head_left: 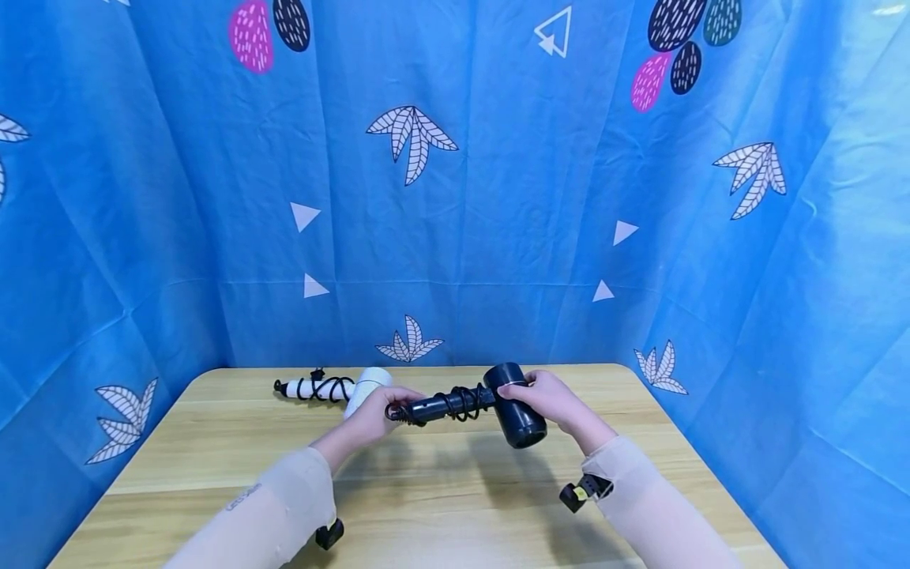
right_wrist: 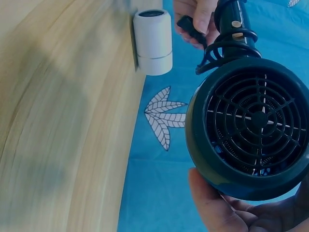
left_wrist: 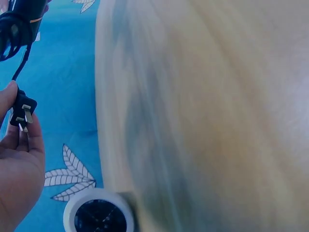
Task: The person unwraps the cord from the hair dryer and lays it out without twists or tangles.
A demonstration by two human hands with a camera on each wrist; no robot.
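One plug is pinched in our left hand; our right hand curls round the black dryer, above the bench, short of its far edge. Probably we're handling its cord; next wants both grips steady.

The black hair dryer looks glossy, hard plastic, its grille ribbed; its plug bears shiny metal prongs. At nine o'clock from it, the white hair dryer looks smooth plastic. The tabletop appears smooth, wood-grained; at twelve o'clock hangs creased cloth, faintly sheened.
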